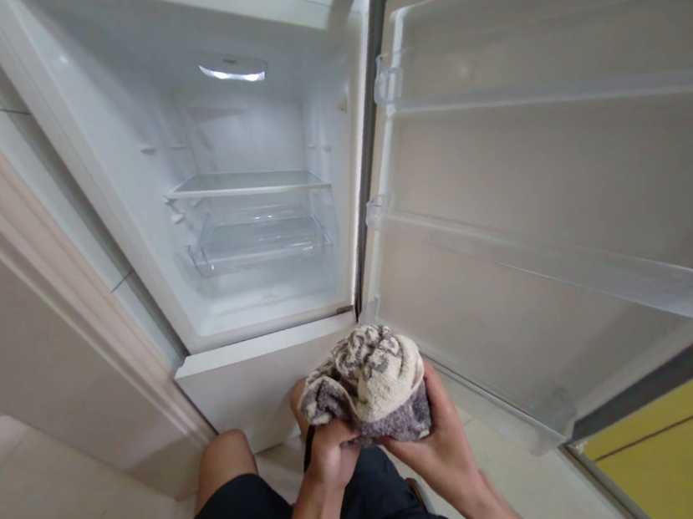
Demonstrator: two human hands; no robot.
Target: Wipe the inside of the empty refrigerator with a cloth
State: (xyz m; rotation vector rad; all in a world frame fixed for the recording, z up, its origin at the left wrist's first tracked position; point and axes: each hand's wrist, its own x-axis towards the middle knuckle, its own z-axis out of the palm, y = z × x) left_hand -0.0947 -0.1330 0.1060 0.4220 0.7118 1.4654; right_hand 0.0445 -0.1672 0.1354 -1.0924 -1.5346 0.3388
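While my left hand pinches the lower edge of the patterned towel and my right hand cups its bunched bulk between them, I judge I am wadding it, needing one firm grip before touching the fridge door up to their right.

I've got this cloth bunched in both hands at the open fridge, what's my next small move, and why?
Probably lift the cloth to the glass shelf inside: your left hand and right hand both grip it, and the door stands wide open.
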